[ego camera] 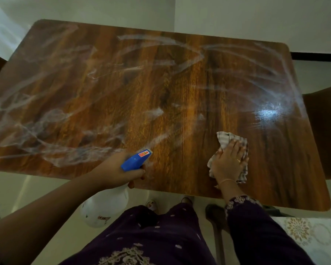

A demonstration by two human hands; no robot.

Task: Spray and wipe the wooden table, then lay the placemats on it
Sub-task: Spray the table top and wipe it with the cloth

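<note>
Wooden table point(161, 83) fills the view, pale wall behind at 12 o'clock. Whitish streaks point(46, 119) cover most of the top, densest from 9 to 7 o'clock. Glare point(268, 112) at 3 o'clock washes out the grain there.

Left hand point(122, 173), at 6 o'clock on the near edge, is clenched round the neck of the spray bottle point(136, 161). Its trigger is hidden by the fingers, and its white body hangs below the table edge.

Right hand point(229, 161), at 5 o'clock, lies flat with straight fingers pressing a striped cloth point(225, 139) onto the top.

Dark chair point(325, 131) is cut off at right. Patterned sheet point(310, 238) in the lower right corner: cannot tell whether it is a placemat.
</note>
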